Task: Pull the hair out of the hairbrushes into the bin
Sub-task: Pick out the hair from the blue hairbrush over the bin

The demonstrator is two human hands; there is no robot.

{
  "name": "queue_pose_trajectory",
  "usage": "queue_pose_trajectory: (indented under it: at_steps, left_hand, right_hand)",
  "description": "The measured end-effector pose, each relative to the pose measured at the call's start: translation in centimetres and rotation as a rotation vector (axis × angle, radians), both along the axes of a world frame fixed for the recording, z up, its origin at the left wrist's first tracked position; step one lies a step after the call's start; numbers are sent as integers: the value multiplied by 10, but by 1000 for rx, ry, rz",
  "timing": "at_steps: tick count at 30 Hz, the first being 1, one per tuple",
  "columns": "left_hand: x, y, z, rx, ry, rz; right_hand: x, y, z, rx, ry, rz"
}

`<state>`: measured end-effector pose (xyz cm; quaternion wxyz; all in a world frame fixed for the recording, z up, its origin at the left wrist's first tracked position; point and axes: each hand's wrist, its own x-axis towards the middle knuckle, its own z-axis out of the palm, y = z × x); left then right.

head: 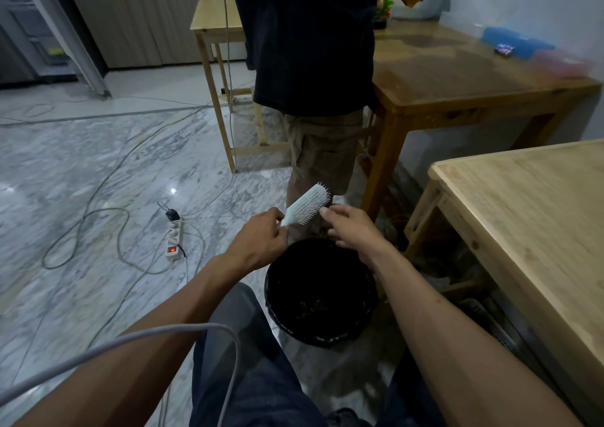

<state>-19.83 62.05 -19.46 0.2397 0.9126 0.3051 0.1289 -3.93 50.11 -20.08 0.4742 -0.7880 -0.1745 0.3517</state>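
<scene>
Grey marble floor (98, 171), cables running across it; power strip (174, 240) at 9 o'clock of the bin, switch lit red. Wooden tables at 12 and 3 o'clock. A second person (310, 67) stands at 12 o'clock.

Left hand (261, 240) clenched around the handle of the white hairbrush (309, 205), bristles facing right. Right hand (351, 227) half open, fingertips touching the bristles.

Both forearms extended forward, brush held just above the far rim of the black bin (322, 296).
</scene>
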Motion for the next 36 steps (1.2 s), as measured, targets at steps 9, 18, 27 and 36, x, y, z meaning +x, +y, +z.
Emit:
queue_pose_trajectory:
  at_steps: [9, 18, 27, 36]
  left_hand:
    - [5, -10, 8, -40, -142, -43]
    - [18, -18, 48, 38, -241, -115]
    - [59, -55, 118, 103, -326, -267]
    - [130, -159, 154, 24, -422, -524]
  right_hand:
    - [4, 14, 23, 296, 252, -197]
    - [22, 0, 82, 306, 89, -312]
    - [51, -52, 153, 407, -86, -452]
    - [96, -188, 194, 386, -230, -773]
